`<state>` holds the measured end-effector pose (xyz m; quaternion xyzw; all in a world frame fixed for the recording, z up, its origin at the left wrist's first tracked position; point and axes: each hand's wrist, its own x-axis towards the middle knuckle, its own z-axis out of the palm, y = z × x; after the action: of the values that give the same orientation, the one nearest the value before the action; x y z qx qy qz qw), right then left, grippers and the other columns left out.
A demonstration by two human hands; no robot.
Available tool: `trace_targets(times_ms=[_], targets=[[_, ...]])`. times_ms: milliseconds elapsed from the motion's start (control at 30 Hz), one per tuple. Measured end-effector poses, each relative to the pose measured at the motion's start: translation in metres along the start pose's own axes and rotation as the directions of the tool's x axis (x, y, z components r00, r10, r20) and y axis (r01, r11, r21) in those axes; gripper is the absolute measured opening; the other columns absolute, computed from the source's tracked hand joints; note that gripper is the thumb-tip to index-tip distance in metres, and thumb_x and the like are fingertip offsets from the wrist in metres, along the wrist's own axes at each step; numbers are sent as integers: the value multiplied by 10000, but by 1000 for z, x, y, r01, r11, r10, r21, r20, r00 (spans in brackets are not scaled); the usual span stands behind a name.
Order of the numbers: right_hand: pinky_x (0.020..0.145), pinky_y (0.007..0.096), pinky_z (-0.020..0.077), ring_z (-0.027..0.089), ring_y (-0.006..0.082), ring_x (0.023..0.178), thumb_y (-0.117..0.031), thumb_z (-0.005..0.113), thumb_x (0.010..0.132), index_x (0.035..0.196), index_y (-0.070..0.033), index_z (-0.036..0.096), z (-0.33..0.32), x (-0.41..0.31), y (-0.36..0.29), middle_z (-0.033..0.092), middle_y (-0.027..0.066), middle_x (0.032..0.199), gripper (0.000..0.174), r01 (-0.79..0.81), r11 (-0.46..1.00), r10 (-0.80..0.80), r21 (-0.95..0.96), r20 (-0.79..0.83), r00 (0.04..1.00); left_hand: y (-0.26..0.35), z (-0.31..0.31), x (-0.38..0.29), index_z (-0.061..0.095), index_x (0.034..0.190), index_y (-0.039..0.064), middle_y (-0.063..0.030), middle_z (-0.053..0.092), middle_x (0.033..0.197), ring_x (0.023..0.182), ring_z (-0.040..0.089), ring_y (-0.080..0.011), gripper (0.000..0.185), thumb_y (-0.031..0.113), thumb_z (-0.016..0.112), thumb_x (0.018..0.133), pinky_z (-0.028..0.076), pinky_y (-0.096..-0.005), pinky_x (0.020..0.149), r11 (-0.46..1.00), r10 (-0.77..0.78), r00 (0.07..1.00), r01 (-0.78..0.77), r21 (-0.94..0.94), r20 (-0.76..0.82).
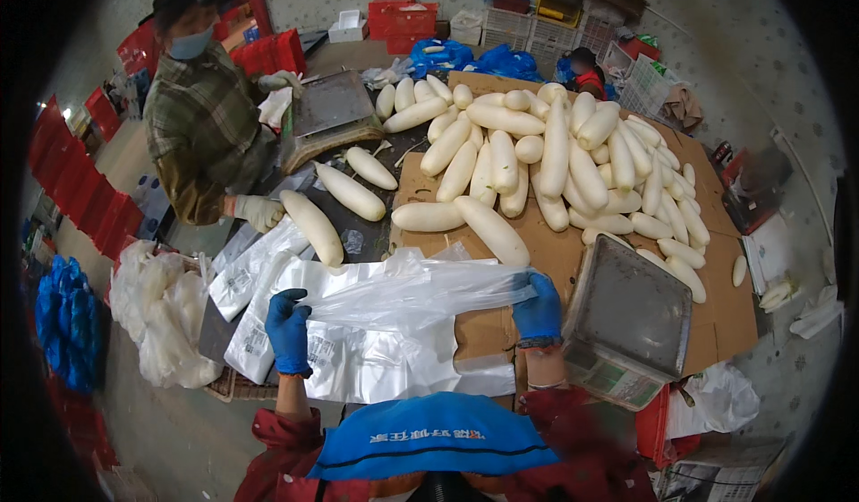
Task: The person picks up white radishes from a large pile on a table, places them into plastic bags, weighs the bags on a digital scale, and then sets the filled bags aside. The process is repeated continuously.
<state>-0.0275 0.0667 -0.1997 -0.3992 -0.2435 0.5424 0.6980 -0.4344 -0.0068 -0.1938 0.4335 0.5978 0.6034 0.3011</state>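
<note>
A clear plastic bag (pixel 416 294) is stretched sideways between my two blue-gloved hands. My left hand (pixel 288 331) pinches one end between thumb and fingers. At the other end, my right hand (pixel 538 306) grips the gathered plastic. Beneath it lies a stack of flat white plastic bags (pixel 376 361) bearing printing. Just beyond my right hand lies one white radish (pixel 495 230) on the cardboard (pixel 419 180). A large heap of white radishes (pixel 557 146) covers the cardboard farther back. To the right of my right hand stands a weighing scale (pixel 631 307) with a bare metal plate.
Across to the left stands a co-worker (pixel 201 113), one gloved hand (pixel 258 213) beside a radish (pixel 312 227). A second scale (pixel 332 109) sits near them. Crumpled clear bags (pixel 164 314) hang at the table's left side. Another person (pixel 587 72) is beyond the heap.
</note>
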Motion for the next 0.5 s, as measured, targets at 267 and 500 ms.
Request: trace_targets(times_ms=[267,500], targets=[[558,240,404,471,75,620,-203,680,836,816,-107,610,100,-46,-34,513,-45,677,121,-5,871,184,-491,317,930,88,83,-14,390,1376,50,-197,389,1388,1274,385,-379,929,305,851,611,361,-446,1021,638,421,767,-630,443,484],[700,379,482,599,338,729,-459,676,791,846,-40,603,109,-27,-86,623,177,806,429,640,169,474,-749,631,614,138,77,42,721,959,92,-112,594,797,736,557,-285,353,-45,593,659,448,-367,658,560,312,766,-626,543,562]])
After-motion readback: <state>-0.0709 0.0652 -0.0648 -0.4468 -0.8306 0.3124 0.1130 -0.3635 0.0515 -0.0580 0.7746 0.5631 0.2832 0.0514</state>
